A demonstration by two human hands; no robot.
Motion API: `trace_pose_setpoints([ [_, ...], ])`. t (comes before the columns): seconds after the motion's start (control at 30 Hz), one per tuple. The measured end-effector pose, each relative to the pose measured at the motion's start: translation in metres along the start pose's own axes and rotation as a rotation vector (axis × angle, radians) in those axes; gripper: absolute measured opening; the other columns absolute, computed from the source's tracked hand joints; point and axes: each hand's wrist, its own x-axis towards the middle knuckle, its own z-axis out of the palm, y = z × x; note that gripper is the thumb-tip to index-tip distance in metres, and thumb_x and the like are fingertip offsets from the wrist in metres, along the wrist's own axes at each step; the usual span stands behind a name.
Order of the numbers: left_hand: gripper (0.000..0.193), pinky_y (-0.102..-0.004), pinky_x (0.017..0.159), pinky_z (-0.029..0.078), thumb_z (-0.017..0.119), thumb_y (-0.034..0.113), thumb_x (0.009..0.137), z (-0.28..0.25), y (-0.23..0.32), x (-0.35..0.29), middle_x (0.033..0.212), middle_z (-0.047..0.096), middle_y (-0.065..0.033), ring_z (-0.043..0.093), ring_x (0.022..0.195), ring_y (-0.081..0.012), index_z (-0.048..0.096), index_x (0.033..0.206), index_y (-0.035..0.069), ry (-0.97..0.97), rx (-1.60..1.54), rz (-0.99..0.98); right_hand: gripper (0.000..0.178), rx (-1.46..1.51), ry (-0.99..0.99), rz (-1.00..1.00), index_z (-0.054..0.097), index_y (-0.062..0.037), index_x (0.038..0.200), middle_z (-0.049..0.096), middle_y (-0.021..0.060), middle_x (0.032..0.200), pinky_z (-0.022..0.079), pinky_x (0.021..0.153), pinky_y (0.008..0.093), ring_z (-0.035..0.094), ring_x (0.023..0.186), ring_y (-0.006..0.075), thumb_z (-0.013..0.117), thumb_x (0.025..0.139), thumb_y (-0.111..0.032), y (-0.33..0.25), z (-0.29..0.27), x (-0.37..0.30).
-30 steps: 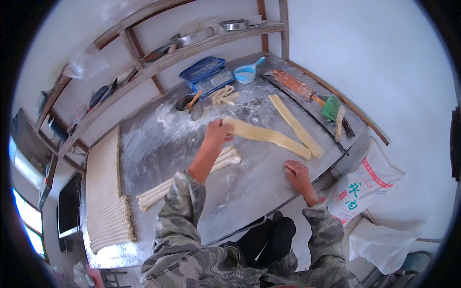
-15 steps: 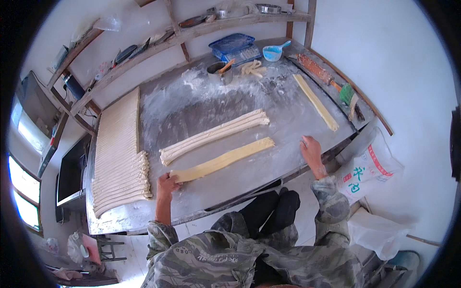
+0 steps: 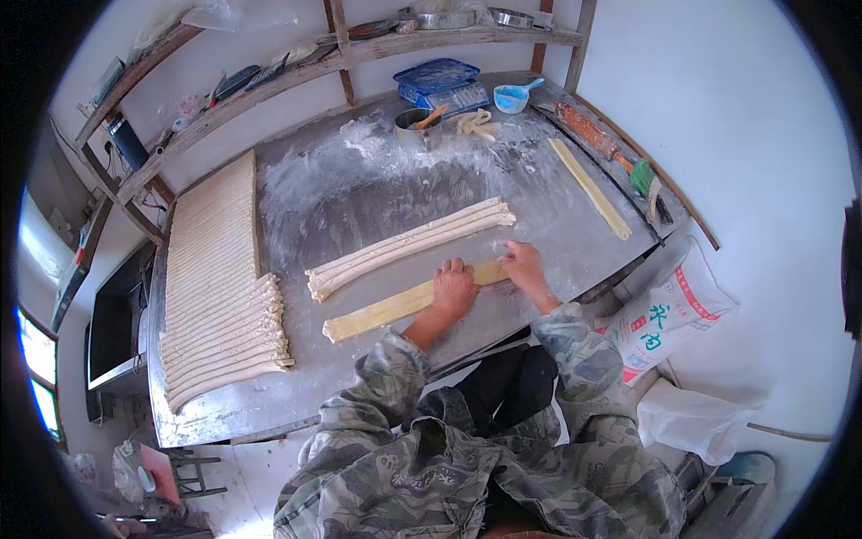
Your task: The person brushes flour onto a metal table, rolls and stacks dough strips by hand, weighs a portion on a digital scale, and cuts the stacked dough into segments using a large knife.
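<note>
A flat, pale yellow dough strip (image 3: 377, 313) lies across the near part of the table. My left hand (image 3: 455, 287) rests on it right of its middle, fingers curled down against the dough. At the strip's right end, my right hand (image 3: 524, 267) has its thumb and fingers closed on the dough; the fingers hide that end. Just beyond lies a bundle of thick dough strips (image 3: 409, 246) side by side, apart from both hands. Another thin yellow strip (image 3: 590, 189) lies toward the right edge.
Many dough strips in a packed row (image 3: 211, 260) cover the table's left side. At the back stand a metal pot (image 3: 417, 137), a blue scale (image 3: 440, 83) and a blue scoop (image 3: 512, 99). A rolling pin (image 3: 588, 130) lies at the right. A white sack (image 3: 669, 310) stands beside the table.
My left hand has moved right from the strip's left end to past its middle. My right hand has moved left from the bare tabletop onto the strip's right end.
</note>
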Motion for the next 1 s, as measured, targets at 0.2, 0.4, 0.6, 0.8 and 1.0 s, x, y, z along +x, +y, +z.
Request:
trace_pose_setpoints([
  [0.2,0.032,-0.05,0.086,0.051,0.077,0.023,0.076,0.019,-0.003,-0.005,0.108,0.059,-0.014,0.06,0.103,-0.0366,0.069,0.102,0.005,0.008,0.004,0.039,0.043,0.514,-0.486,0.401,0.069,-0.001,0.122,0.067,0.0022,0.08,0.048,0.057,0.0301,0.06,0.066,0.0113,0.074,0.082,-0.016,0.004,-0.037,0.003],
  [0.4,0.031,-0.0496,0.086,0.052,0.075,0.02,0.08,0.012,-0.007,0.017,0.109,0.061,-0.0166,0.061,0.104,-0.0367,0.07,0.106,0.005,-0.122,-0.164,0.037,0.043,0.178,-0.513,0.016,0.071,-0.0034,0.119,0.072,0.0106,0.083,0.052,0.062,0.0348,0.066,0.068,0.0186,0.074,0.077,-0.014,-0.006,-0.031,0.01],
  [0.6,0.019,-0.0499,0.082,0.053,0.069,0.011,0.08,0.009,0.015,0.035,0.104,0.061,-0.0169,0.064,0.095,-0.0377,0.069,0.098,0.006,-0.163,-0.09,0.053,0.036,-0.309,-0.46,-0.347,0.074,-0.0055,0.107,0.072,0.019,0.093,0.054,0.075,0.0444,0.07,0.084,0.0342,0.07,0.072,-0.012,0.001,-0.038,0.005],
  [0.8,0.009,-0.0461,0.075,0.052,0.066,0.01,0.08,0.029,0.019,0.018,0.096,0.059,-0.012,0.064,0.091,-0.0308,0.065,0.089,0.008,0.125,0.122,0.094,0.012,-0.589,-0.386,-0.465,0.071,-0.0057,0.086,0.069,0.0152,0.087,0.054,0.076,0.0453,0.068,0.087,0.0335,0.066,0.077,-0.012,-0.033,-0.026,-0.006],
  [1.0,0.013,-0.0455,0.078,0.05,0.066,0.012,0.079,0.039,0.027,0.003,0.096,0.058,-0.013,0.062,0.092,-0.031,0.062,0.089,0.007,0.245,0.141,0.173,0.02,-0.568,-0.212,-0.49,0.067,-0.0068,0.102,0.062,0.0096,0.105,0.051,0.085,0.0425,0.063,0.1,0.028,0.057,0.086,-0.013,-0.007,-0.022,-0.041],
])
